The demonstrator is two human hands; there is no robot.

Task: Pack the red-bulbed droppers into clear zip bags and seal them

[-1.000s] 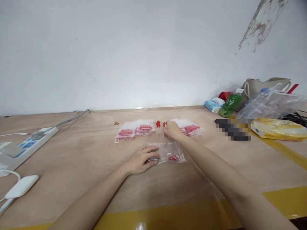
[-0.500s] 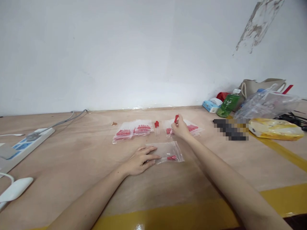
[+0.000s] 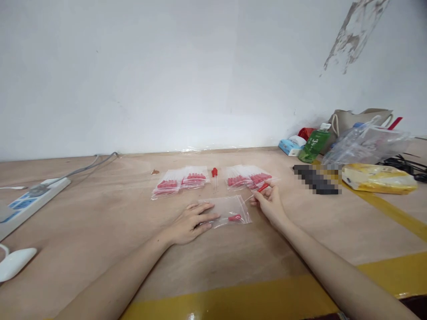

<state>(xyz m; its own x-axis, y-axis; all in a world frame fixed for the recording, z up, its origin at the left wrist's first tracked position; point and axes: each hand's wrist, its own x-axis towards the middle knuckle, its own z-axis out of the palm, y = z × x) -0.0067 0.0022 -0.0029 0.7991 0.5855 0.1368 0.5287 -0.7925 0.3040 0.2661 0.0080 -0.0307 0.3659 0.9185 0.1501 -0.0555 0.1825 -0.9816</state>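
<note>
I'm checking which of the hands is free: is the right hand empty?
No, the right hand holds a slim red-topped piece near the clear bag under the fingers of the left hand.

No legible text found; white markings on the green bottle, right side of frame, are unreadable.

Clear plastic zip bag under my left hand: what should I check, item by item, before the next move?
1. Left hand on the clear plastic zip bag: ok.
2. Right hand gripping the slim red-topped piece: ok.
3. Held piece inside the bag: not ok, outside it.
4. Red item visible in the bag: ok.
5. Bag's mouth open: cannot tell.
</note>
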